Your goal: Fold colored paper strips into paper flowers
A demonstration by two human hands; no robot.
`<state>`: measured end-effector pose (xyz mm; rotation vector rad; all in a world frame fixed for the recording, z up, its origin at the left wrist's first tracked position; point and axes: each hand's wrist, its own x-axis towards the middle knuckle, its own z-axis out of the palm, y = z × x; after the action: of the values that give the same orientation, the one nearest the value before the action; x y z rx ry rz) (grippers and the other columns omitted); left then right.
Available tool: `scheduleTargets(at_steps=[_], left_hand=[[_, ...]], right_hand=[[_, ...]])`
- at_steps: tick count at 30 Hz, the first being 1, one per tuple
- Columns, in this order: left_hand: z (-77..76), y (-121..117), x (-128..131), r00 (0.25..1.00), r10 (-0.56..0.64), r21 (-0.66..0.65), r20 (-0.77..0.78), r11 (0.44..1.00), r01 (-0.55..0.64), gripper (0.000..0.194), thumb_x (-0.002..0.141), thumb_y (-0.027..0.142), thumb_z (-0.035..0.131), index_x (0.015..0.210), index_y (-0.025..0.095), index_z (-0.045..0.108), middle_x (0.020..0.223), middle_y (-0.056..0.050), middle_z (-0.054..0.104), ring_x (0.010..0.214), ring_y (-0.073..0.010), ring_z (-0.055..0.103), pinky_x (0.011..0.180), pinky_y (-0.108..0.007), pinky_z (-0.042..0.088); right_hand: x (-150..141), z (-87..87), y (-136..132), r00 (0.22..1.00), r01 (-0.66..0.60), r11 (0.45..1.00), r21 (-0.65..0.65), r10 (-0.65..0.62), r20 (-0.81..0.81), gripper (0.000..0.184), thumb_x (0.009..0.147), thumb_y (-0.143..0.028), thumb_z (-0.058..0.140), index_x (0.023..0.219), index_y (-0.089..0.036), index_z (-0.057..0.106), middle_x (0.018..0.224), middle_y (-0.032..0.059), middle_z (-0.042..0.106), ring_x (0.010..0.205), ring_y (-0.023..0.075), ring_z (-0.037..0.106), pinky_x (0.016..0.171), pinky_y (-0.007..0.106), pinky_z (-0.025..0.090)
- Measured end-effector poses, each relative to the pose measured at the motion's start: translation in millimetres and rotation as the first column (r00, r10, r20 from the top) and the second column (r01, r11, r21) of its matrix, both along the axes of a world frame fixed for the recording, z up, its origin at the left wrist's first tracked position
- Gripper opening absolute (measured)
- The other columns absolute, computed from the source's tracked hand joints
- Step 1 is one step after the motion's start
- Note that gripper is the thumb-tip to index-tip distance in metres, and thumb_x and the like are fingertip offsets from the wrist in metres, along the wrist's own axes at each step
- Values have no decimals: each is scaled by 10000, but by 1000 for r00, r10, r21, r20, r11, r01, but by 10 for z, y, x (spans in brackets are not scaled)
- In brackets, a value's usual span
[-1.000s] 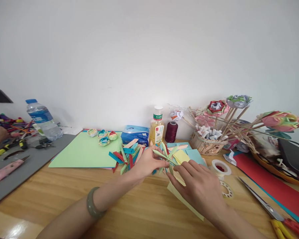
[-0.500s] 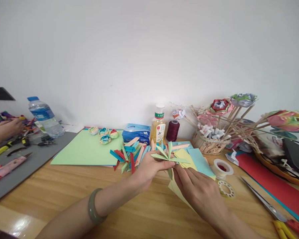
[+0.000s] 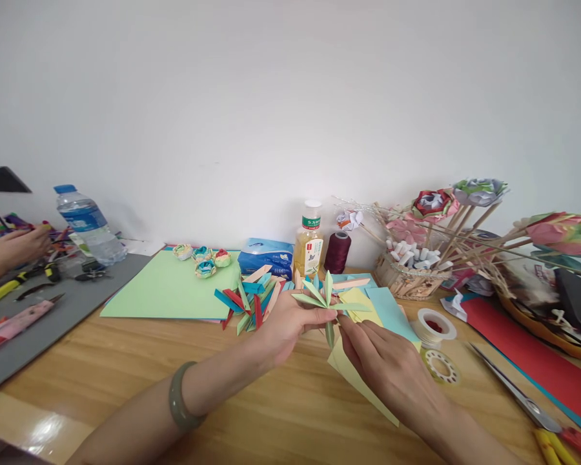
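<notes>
A light green folded-paper flower (image 3: 327, 298) with several narrow petals spreads out above the wooden table. My left hand (image 3: 290, 323) pinches it near its centre, thumb on top. From the right, the fingertips of my right hand (image 3: 385, 358) are closed at the flower's lower right side; what exactly lies between them is hidden. Beneath my right hand lie pale yellow paper sheets (image 3: 356, 381). Just behind my hands is a pile of folded paper strips (image 3: 244, 300) in red, blue, green and peach.
Green card (image 3: 169, 284) carries small paper flowers. Behind stand a tissue pack (image 3: 265, 258), a drink bottle (image 3: 310, 242) and a thread spool (image 3: 337, 252). On the right are a basket (image 3: 411, 281), ribbon roll (image 3: 436, 327), tape (image 3: 440, 367) and scissors (image 3: 518, 394). Another person's hand (image 3: 22, 248) works at far left.
Both hands stay at nearly the same spot with the green paper flower. My right hand has shifted slightly, and the view has moved a little.
</notes>
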<state>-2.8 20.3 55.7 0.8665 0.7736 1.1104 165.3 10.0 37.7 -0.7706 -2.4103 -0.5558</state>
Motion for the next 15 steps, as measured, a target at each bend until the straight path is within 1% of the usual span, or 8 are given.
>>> scheduleTargets(at_steps=[2, 4, 6, 8, 10, 11, 13, 15], left_hand=[[4, 4, -12, 1000, -11, 13, -7, 1000, 11, 232, 565, 197, 756, 767, 111, 679, 779, -58, 674, 783, -165, 611, 758, -283, 471], [6, 13, -25, 1000, -5, 42, -27, 999, 7, 231, 582, 214, 747, 781, 116, 680, 784, -61, 677, 786, -170, 613, 751, -283, 468], [-1, 29, -35, 998, 0, 64, -60, 998, 4, 235, 599, 236, 737, 799, 125, 682, 787, -59, 680, 793, -172, 612, 747, -281, 464], [-18, 45, -36, 993, -3, 61, -119, 998, 11, 241, 608, 255, 731, 807, 128, 683, 779, -58, 680, 773, -168, 612, 722, -274, 465], [-40, 55, -28, 988, -16, 40, -155, 999, 22, 255, 599, 260, 735, 809, 125, 682, 791, -63, 682, 758, -169, 614, 708, -276, 468], [-50, 57, -22, 987, -24, 33, -157, 999, 29, 266, 591, 258, 739, 814, 125, 682, 811, -67, 684, 765, -174, 616, 711, -280, 469], [-61, 53, -10, 989, -43, 22, -142, 999, 47, 285, 573, 250, 749, 822, 130, 679, 850, -67, 685, 798, -184, 618, 731, -291, 471], [-57, 43, -1, 986, -77, 15, -151, 997, 80, 300, 553, 244, 758, 821, 139, 676, 843, -57, 686, 814, -188, 615, 737, -299, 471]], right_hand=[[-13, 6, -3, 1000, -2, 1000, -8, 2, 0, 236, 891, -103, 335, 1076, -69, 478, 597, 25, 554, 526, 142, 501, 457, 250, 367], [-29, 29, -7, 1000, 1, 999, -48, -2, -20, 231, 905, -142, 340, 1062, -74, 495, 617, 37, 580, 548, 151, 533, 469, 250, 384], [-17, 63, -3, 999, 7, 989, -146, -14, -51, 243, 915, -238, 366, 1037, -102, 526, 643, 43, 610, 571, 154, 564, 480, 246, 400], [48, 94, 13, 992, 23, 968, -250, -53, -113, 271, 906, -330, 390, 993, -138, 561, 653, 37, 632, 566, 147, 582, 487, 241, 408], [168, 116, 41, 972, 64, 943, -327, -133, -195, 270, 900, -348, 392, 933, -165, 588, 666, 33, 653, 546, 138, 584, 506, 245, 416], [239, 124, 60, 951, 99, 927, -363, -196, -240, 259, 899, -334, 390, 900, -173, 594, 689, 36, 664, 548, 136, 585, 523, 251, 422], [371, 134, 105, 899, 157, 869, -469, -322, -296, 226, 884, -306, 402, 837, -187, 588, 700, 29, 663, 535, 132, 569, 527, 256, 427], [450, 143, 150, 840, 147, 811, -566, -405, -362, 183, 858, -296, 419, 863, -188, 567, 718, 30, 653, 564, 140, 573, 519, 256, 442]])
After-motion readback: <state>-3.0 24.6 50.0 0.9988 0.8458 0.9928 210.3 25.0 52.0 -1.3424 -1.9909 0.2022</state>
